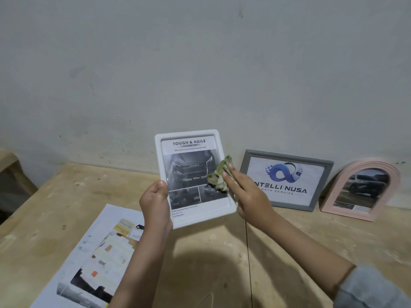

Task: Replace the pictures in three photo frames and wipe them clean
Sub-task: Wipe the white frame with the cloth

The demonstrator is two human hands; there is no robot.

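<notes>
Wooden table (289, 252); right hand (246, 194) presses crumpled cloth (219, 176) on white frame (222, 138).

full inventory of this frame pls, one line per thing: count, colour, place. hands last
white photo frame: 1, white, car print inside, held up above the table, centre
cloth: 1, crumpled olive-green, pressed on the white frame's glass
grey photo frame: 1, grey, logo print inside, leaning on the wall, right of centre
arched photo frame: 1, pink, car picture inside, leaning on the wall, far right
printed sheets: count unclear, white with colour prints, flat on the table, lower left
table: 1, light wood, under everything
wall: 1, grey-white, behind
left hand: 1, grips the white frame's left edge
right hand: 1, presses the cloth with straight fingers, grey sleeve
</notes>
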